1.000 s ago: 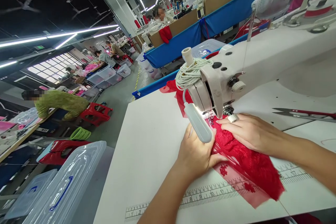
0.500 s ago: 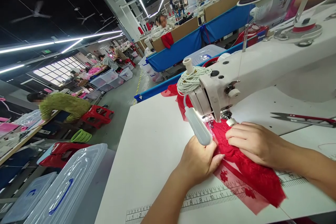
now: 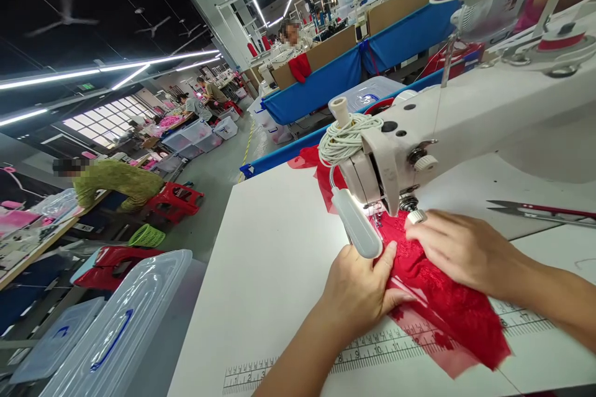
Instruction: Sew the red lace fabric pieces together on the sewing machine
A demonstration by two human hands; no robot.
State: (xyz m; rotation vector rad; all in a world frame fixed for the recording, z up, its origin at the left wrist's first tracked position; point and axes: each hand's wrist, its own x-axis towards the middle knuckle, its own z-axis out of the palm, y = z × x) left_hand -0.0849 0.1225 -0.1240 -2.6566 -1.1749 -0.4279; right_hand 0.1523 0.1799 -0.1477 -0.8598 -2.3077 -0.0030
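Note:
Red lace fabric (image 3: 459, 288) with a sheer mesh edge runs under the needle area of a white sewing machine (image 3: 372, 167). My left hand (image 3: 356, 288) grips its left edge, thumb and forefinger on the cloth, the other fingers partly hidden below the grey lamp (image 3: 357, 226). On the upper right side of the lace, close to the machine head, my right hand (image 3: 460, 251) is closed with curled fingers on the cloth, slightly blurred. The lamp hides part of the needle area. More red fabric (image 3: 328, 180) lies behind the machine head.
Thread snips (image 3: 535, 208) lie right of my right hand. A printed ruler (image 3: 279, 367) crosses the white table (image 3: 251, 260) near its front. Lidded clear plastic bins (image 3: 125, 322) stand at the left, near a red stool (image 3: 174, 201). Several people sit at other stations.
The view has shifted slightly. My left thumb and forefinger sit a little farther over the fabric's edge. My right hand has moved slightly on the lace, its fingers bunched closer.

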